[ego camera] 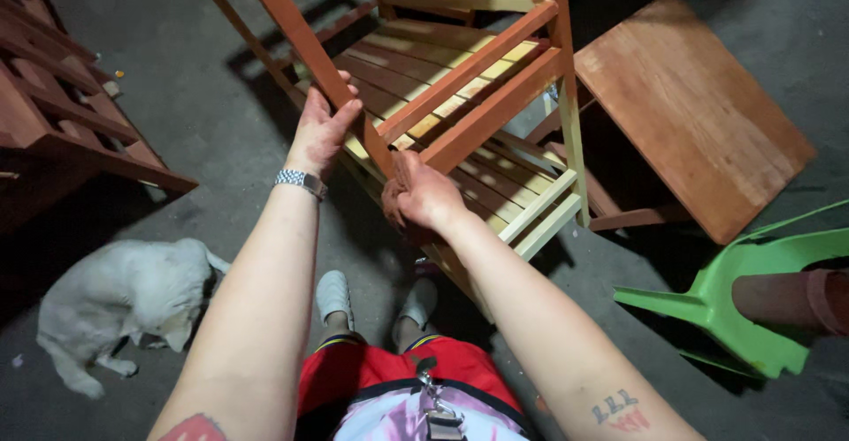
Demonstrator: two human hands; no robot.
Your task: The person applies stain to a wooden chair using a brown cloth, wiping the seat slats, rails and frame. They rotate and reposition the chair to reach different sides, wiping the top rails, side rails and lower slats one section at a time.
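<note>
On the slatted wooden chair frame [460, 114], left hand [320, 131] grips a stained rail, right hand [423, 195] clutches a rag [393, 207]

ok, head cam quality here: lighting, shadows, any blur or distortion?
Head view: dim scene lit from near the camera, so the forearms and the slatted wooden chair are bright while the top edge and left corner fall into dark; hard shadows on the concrete floor behind the chair legs; wide-angle stretch on the arms; left hand and right hand sharp, no glare.
</note>
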